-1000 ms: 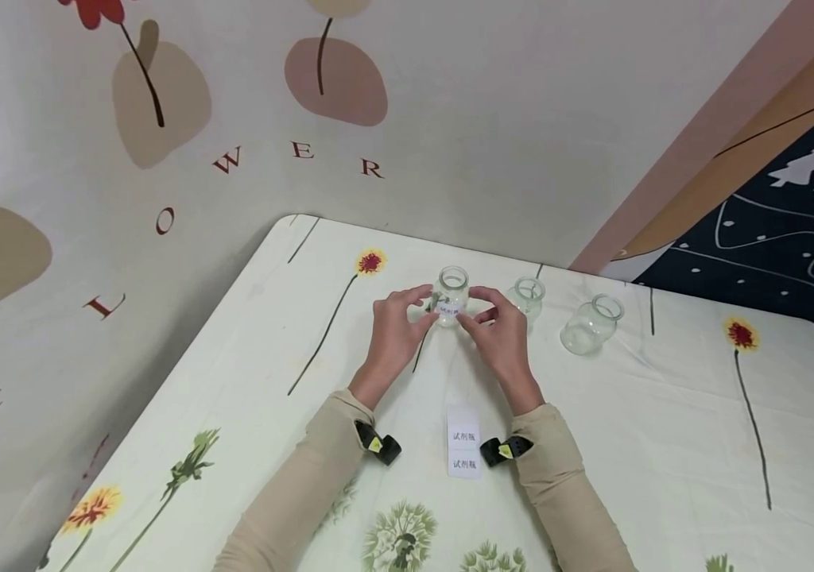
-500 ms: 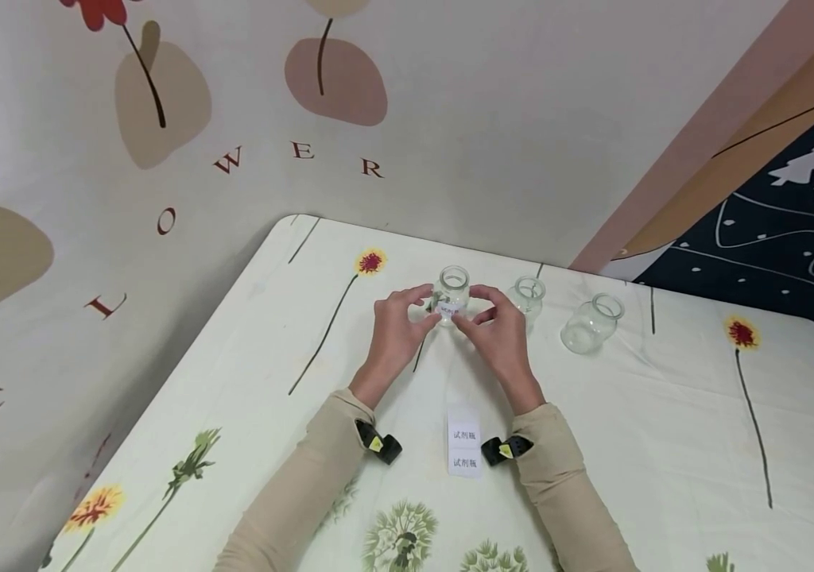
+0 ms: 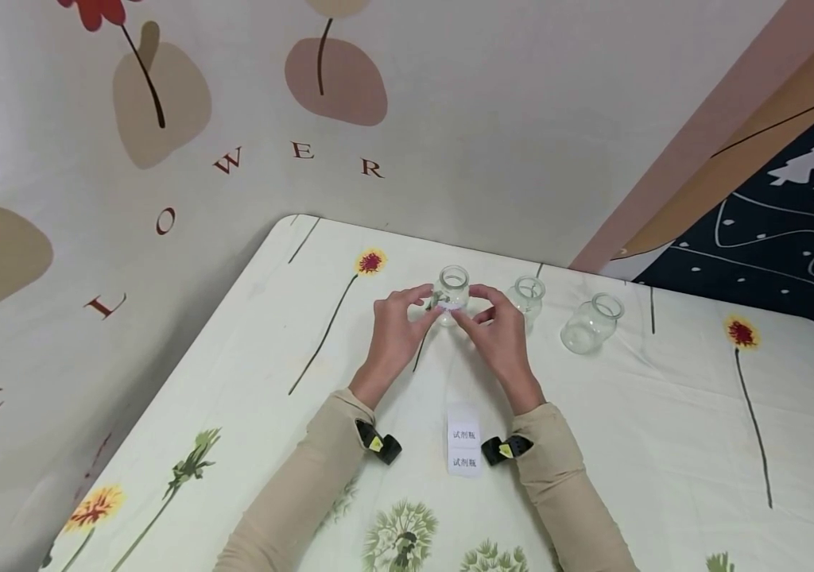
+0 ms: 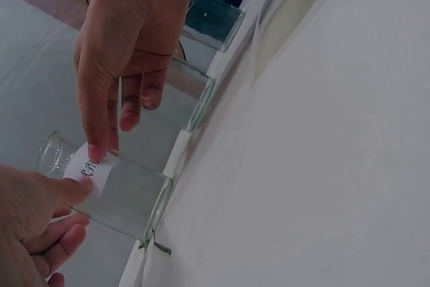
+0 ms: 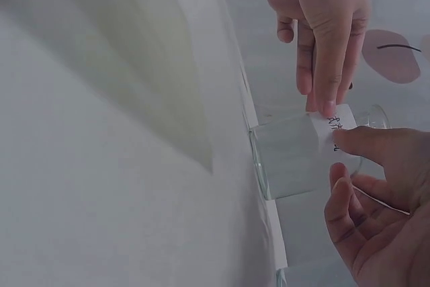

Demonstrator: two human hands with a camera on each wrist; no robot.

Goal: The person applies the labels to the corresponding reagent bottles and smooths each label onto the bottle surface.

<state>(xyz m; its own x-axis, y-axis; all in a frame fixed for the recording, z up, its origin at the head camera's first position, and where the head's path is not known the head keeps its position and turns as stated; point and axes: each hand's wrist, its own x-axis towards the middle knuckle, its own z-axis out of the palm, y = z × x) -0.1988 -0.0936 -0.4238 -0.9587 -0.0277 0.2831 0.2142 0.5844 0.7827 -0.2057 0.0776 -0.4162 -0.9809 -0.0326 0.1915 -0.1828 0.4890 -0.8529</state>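
A small clear glass bottle stands upright near the table's far edge, between both hands. A white label with handwritten characters lies across its near side, high up below the neck. My left hand holds the bottle from the left, its thumb pressing on the label. From the right, my right hand grips it, that thumb also on the label. In the right wrist view the thumbs cover part of the writing on the label. The fingertips behind the glass are partly hidden.
Two more glass bottles stand to the right, one partly behind the right hand, another farther out. A strip with two written labels lies between the forearms. The flower-print tablecloth meets a printed wall hanging behind.
Both thumbs have moved closer together and slightly up over the label, covering more of its writing. The bottle, the label strip and the other bottles have stayed in place.
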